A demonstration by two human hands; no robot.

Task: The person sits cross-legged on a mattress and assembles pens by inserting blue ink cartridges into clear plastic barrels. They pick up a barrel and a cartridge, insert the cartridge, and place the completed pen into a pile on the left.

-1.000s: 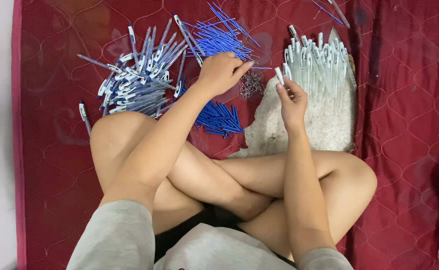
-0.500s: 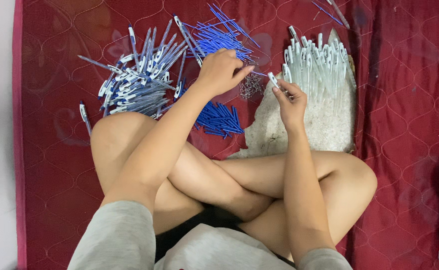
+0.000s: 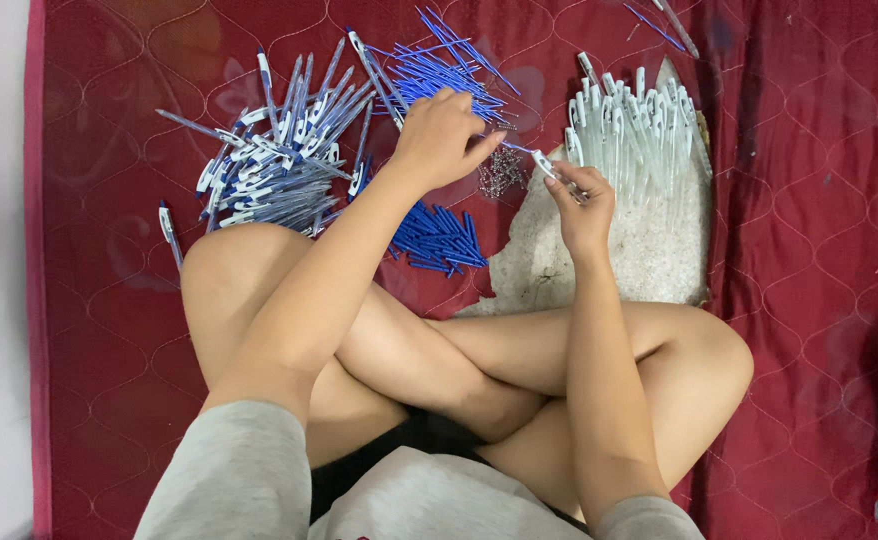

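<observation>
Pen barrel (image 3: 549, 167) stays pinched in right hand (image 3: 581, 200).

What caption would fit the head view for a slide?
Seated cross-legged on a red quilt, left hand at blue refills, right hand holding a clear pen barrel.

No packages, labels, signs, screens visible.

Quilted dark-red satin-like cloth mat (image 3: 809, 200): smooth, slight sheen. Clear glossy plastic pen barrels (image 3: 639, 130) lie on a rough, matt whitish fabric scrap (image 3: 599, 265). Thin blue plastic refills (image 3: 444, 70) look smooth; small springs (image 3: 502, 175) look like shiny metal.
</observation>
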